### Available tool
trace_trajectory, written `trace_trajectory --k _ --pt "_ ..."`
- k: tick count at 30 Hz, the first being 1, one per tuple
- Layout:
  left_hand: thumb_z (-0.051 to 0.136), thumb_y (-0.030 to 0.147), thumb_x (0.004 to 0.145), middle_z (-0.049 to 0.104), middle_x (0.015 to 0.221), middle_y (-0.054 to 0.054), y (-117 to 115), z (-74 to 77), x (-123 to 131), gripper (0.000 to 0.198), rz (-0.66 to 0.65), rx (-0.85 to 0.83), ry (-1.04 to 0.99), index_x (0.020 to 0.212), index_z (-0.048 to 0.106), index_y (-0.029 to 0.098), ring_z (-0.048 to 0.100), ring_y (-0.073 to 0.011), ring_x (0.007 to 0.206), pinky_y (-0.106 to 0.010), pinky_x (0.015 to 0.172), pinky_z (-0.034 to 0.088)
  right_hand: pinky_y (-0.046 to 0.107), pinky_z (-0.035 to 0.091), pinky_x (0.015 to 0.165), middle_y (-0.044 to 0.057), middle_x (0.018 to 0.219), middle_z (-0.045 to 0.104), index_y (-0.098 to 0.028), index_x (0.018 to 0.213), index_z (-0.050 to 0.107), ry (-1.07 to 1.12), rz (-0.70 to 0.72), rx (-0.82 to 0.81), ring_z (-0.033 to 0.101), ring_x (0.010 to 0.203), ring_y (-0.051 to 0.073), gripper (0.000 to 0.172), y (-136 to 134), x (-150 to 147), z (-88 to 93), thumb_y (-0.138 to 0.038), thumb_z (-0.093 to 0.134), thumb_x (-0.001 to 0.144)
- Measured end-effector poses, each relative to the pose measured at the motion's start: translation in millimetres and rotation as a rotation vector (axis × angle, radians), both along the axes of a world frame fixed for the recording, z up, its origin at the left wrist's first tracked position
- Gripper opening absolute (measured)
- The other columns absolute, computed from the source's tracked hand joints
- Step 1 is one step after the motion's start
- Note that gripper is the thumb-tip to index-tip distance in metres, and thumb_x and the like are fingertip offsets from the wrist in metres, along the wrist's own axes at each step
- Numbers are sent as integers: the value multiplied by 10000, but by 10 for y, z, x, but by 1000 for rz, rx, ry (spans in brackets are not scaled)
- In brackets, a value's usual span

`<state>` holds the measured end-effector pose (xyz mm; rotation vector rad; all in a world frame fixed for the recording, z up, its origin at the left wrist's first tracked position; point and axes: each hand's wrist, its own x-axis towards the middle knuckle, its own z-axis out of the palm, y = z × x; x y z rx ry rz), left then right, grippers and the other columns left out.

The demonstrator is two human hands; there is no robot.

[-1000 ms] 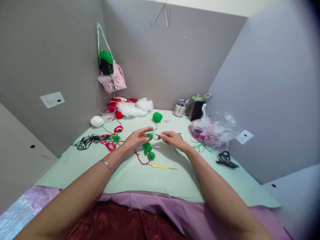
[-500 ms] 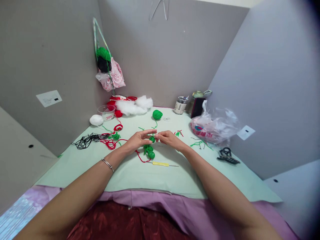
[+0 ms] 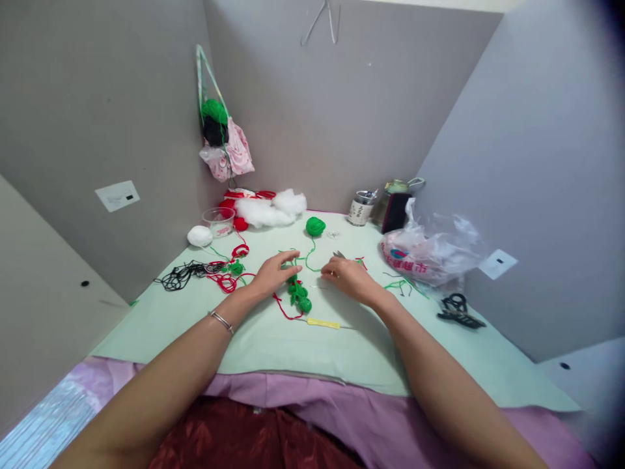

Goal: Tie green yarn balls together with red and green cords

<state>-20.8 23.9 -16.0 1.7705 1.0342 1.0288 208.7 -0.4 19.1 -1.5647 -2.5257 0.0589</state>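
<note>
My left hand (image 3: 274,273) is closed on the upper end of a green crocheted piece (image 3: 299,296), thumb and fingers around it and the index finger stretched out. The piece's rounded lower end points toward me. Green yarn runs from near these fingers to a green yarn ball (image 3: 315,227). Right of it, my right hand (image 3: 349,277) is closed, its fingers curled down. A dark grey pointed metal tip (image 3: 338,255), like that of small scissors, shows just beyond its knuckles; what the fingers hold is hidden. A yellow-handled crochet hook (image 3: 323,323) lies nearer me.
Black cord (image 3: 183,276), red yarn (image 3: 225,283) and a white ball (image 3: 200,236) lie to the left. White stuffing (image 3: 268,210) is at the back. A plastic bag (image 3: 415,254), a pen tin (image 3: 360,210) and a black hair claw (image 3: 459,312) stand on the right.
My right hand has drawn away from the left hand, to the right. The grey metal tip now shows behind it. My left hand stays at the green piece. The view has shifted slightly.
</note>
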Motion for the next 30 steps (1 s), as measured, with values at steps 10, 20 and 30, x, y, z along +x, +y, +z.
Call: trace_trajectory --k 10,20,30 --pt "622 420 828 678 1218 -105 155 428 -284 424 126 87 8 1172 685 180 602 -262 1131 -382 1020 426 307 357 660 162 971 662 -100 982 673 -381 115 68 631 923 256 246 -234 -401 -48 -56 439 916" --pt "650 331 783 657 1205 -84 348 481 -609 178 260 281 408 893 711 205 592 -264 1102 -368 996 413 292 244 593 68 928 686 -189 917 647 -105 20 37 597 733 183 178 -125 -208 -93 -159 474 893" --pt "711 305 674 614 672 -72 505 169 -1184 137 426 20 796 626 636 201 562 -246 702 -351 684 373 263 273 639 43 984 696 -214 1024 642 149 -3 109 571 762 158 253 -112 -224 -94 -139 457 869"
